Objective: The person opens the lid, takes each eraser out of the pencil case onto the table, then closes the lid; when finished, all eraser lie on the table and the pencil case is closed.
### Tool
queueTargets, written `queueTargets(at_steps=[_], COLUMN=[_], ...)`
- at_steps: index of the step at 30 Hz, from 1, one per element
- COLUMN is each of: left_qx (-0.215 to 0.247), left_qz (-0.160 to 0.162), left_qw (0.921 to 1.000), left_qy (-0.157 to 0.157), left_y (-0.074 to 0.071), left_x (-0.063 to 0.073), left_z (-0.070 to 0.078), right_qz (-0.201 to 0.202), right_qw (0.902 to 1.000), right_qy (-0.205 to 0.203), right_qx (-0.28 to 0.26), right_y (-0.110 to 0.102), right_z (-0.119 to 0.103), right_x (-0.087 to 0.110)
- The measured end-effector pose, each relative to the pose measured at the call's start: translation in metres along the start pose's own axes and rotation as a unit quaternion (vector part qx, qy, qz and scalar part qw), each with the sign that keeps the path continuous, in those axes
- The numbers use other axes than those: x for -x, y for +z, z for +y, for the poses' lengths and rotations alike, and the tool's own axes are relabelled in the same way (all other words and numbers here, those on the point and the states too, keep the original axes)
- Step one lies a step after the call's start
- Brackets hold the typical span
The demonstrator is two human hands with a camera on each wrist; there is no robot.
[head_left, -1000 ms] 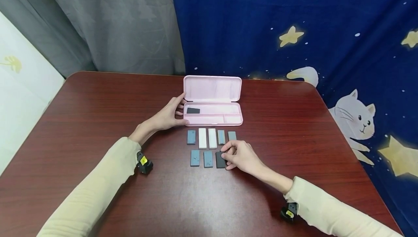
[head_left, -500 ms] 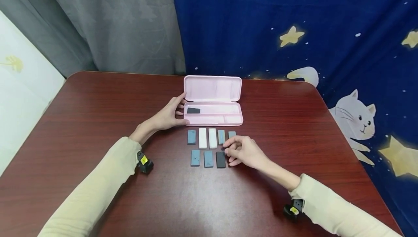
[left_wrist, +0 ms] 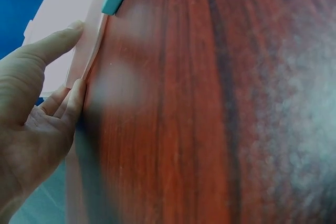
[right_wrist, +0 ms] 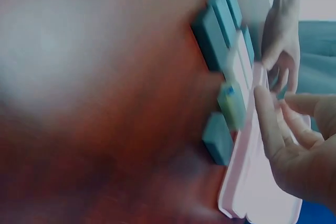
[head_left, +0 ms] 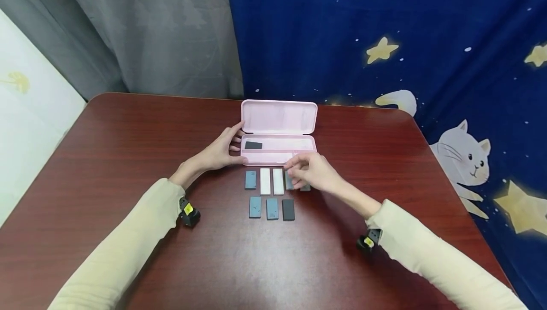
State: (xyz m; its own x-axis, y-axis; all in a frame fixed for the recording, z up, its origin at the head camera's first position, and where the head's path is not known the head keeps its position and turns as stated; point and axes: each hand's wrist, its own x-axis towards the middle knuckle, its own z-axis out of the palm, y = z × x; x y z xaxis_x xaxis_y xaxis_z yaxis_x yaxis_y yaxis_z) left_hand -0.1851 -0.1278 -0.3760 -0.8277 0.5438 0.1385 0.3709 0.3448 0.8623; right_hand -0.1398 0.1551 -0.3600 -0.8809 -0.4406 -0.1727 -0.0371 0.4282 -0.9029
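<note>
An open pink pencil case [head_left: 267, 158] lies on the table, its lid tipped back. My left hand [head_left: 220, 151] holds the case's left end, thumb at the front corner and fingers farther back. In the left wrist view the thumb touches the pink rim. A dark flat block [head_left: 253, 145] lies in the case's back compartment. Over the right end of the near row of blocks hovers my right hand [head_left: 316, 172], fingers loosely bent and nothing visible between them. It partly covers a striped block [right_wrist: 231, 106] and a grey-green block [right_wrist: 218, 139].
Two white blocks [head_left: 265, 182] and a blue-grey block [head_left: 250, 180] share the row before the case. Nearer lie two more blue-grey blocks [head_left: 255, 207] and a black block [head_left: 288, 210]. Curtains [head_left: 342, 39] hang behind the wooden table [head_left: 149, 125].
My right hand has left the black block, drawn slightly right, then moved forward over the row by the case. The left hand stays at the case's left end.
</note>
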Motion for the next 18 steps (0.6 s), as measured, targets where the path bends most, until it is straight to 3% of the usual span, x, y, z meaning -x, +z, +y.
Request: queueTargets(at_steps=[4, 8, 12, 15, 18], left_qx=[-0.004, -0.003, -0.009, -0.018, -0.02], left_qz=[-0.003, -0.003, 0.002, 0.001, -0.004], left_qw=[1.0, 1.0, 1.0, 0.9998, 0.9998], left_qy=[0.0, 0.005, 0.004, -0.001, 0.001], left_y=[0.0, 0.001, 0.003, 0.003, 0.001], left_x=[0.0, -0.001, -0.006, -0.008, -0.009], left_z=[0.0, -0.01, -0.028, -0.038, -0.038], right_qz=[0.001, 0.015, 0.032, 0.047, 0.05], right_qw=[0.9997, 0.995, 0.9777, 0.9669, 0.9623], right_qy=[-0.018, -0.053, -0.091, -0.098, -0.089], right_qx=[0.013, 0.083, 0.187, 0.231, 0.252], right_y=[-0.005, -0.002, 0.001, 0.003, 0.006], right_z=[-0.005, -0.016, -0.023, -0.023, -0.021], right_x=[-0.026, -0.051, -0.072, -0.086, -0.096])
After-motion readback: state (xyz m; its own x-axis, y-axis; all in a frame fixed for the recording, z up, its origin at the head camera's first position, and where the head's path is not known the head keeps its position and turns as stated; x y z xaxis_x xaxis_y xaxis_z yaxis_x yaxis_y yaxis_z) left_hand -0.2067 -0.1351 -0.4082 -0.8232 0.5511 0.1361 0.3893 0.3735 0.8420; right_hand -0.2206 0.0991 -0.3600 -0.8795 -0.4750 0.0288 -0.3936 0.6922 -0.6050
